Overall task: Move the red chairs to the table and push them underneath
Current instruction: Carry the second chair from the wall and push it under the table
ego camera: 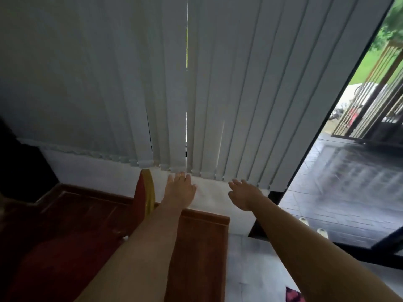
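A red chair (pixel 139 199) with a yellow top edge on its backrest stands at the lower left, its seat dark below my left forearm. My left hand (pixel 180 188) is stretched forward just right of the backrest, fingers apart, holding nothing and not touching the chair. My right hand (pixel 245 196) reaches forward farther right, also open and empty. A reddish-brown wooden surface (pixel 202 247), possibly the table, lies under my left arm. I cannot tell whether it is the table top.
Grey vertical blinds (pixel 196 94) hang close in front above a white low wall. An open glass doorway (pixel 349 182) with a black frame is at the right, with wet dark tiles and a metal gate outside. Pale floor (pixel 257 269) shows at the lower right.
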Action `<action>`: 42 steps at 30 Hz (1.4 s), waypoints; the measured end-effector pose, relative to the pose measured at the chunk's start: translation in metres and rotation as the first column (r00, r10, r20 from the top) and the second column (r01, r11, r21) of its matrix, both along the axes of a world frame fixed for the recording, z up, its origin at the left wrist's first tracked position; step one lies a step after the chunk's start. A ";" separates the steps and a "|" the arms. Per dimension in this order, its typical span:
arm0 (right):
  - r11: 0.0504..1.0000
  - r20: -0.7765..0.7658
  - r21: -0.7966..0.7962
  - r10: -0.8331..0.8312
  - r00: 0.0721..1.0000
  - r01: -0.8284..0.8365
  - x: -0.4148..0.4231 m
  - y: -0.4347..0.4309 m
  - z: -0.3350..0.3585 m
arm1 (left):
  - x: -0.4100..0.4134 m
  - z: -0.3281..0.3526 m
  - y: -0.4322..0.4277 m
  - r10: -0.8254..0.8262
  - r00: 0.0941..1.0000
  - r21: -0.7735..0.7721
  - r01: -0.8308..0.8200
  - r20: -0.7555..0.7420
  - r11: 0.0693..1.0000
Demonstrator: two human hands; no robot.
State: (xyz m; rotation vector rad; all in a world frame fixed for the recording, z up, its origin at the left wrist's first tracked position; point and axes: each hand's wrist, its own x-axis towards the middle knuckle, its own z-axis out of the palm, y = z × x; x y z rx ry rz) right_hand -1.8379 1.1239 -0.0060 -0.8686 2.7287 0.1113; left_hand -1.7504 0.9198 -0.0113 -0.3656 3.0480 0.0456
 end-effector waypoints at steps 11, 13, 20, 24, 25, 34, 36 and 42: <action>0.944 0.057 0.027 0.326 0.944 -0.328 -0.142 -0.150 -0.014 | -0.086 -0.022 -0.118 0.350 0.931 0.068 -0.358 0.105 0.931; 0.914 0.047 0.014 0.405 0.913 -0.406 -0.163 -0.186 -0.013 | -0.094 -0.023 -0.140 0.430 0.895 0.080 -0.440 0.124 0.894; 0.771 0.031 -0.038 0.636 0.771 -0.635 -0.210 -0.299 -0.008 | -0.110 -0.019 -0.200 0.652 0.752 0.088 -0.659 0.095 0.747; 0.665 0.042 0.010 0.746 0.664 -0.747 -0.210 -0.351 -0.020 | -0.095 -0.038 -0.218 0.763 0.624 0.144 -0.781 0.168 0.607; 0.633 0.048 0.022 0.773 0.633 -0.774 -0.208 -0.366 -0.022 | -0.090 -0.042 -0.225 0.789 0.587 0.147 -0.809 0.182 0.569; 0.353 0.058 0.020 0.934 0.353 -0.936 -0.193 -0.517 -0.023 | -0.074 -0.047 -0.316 0.929 0.329 0.194 -0.935 0.169 0.297; 0.300 0.051 0.020 0.952 0.301 -0.954 -0.188 -0.553 -0.023 | -0.073 -0.051 -0.342 0.950 0.264 0.209 -0.951 0.166 0.228; 0.191 0.071 0.080 0.978 0.197 -0.978 -0.179 -0.649 -0.019 | -0.069 -0.046 -0.411 0.973 0.161 0.255 -0.960 0.166 0.115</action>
